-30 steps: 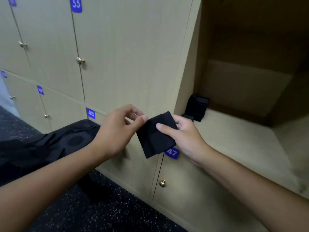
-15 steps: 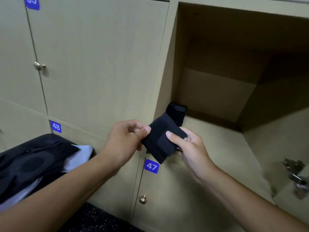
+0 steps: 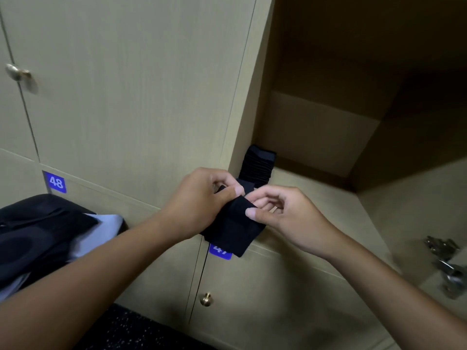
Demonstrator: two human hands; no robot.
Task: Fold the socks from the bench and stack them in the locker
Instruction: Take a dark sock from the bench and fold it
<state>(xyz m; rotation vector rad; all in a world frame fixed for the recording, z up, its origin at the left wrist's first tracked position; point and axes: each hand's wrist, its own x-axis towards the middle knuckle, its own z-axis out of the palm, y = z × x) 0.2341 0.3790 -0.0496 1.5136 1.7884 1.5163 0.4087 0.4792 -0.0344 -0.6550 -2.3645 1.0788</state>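
Head view: both hands pinch the folded black sock (image 3: 233,227).
Left hand (image 3: 199,200) and right hand (image 3: 285,213) should square its edges before stacking.

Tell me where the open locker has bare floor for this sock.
Bare locker floor runs from the sock stack rightward to the right wall. It is crowded at the front-left corner, where both hands hold the folded sock.

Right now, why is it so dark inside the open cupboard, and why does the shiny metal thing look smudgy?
Head view: the open locker sits in shadow, darkest at its upper right; the metal hinge at the right edge is smeared by blur; the black sock and the stacked socks show almost no detail; the wide lens bends the door edges.
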